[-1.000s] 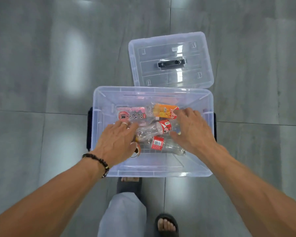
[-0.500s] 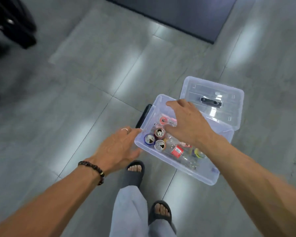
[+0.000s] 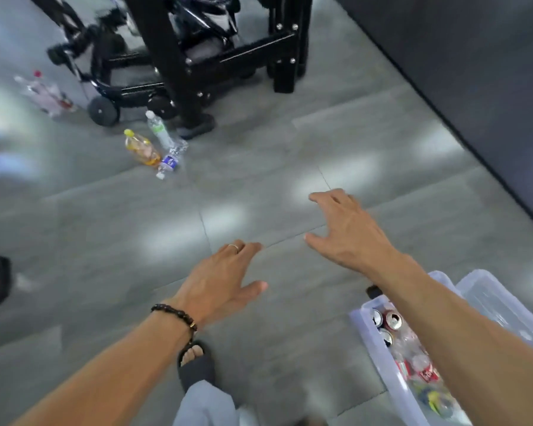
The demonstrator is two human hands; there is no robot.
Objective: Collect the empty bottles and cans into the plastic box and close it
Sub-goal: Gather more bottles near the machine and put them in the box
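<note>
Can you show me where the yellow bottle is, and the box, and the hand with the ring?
yellow bottle (image 3: 142, 149): head view, middle of its body, lying on the floor.
box (image 3: 371, 336): head view, on its near clear wall.
left hand (image 3: 220, 279): head view, back of the hand, below the ring.

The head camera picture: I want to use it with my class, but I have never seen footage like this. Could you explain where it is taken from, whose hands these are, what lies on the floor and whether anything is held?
The camera sits on a person's head and looks down, so the two arms are the wearer's own. The left hand, with a beaded bracelet, and the right hand are both open and empty. At lower right stands a clear plastic box, holding cans and bottles. On the grey floor beyond lie a yellow-capped bottle and two clear bottles, beside a black wheeled frame. More bottles lie blurred at far left.
</note>
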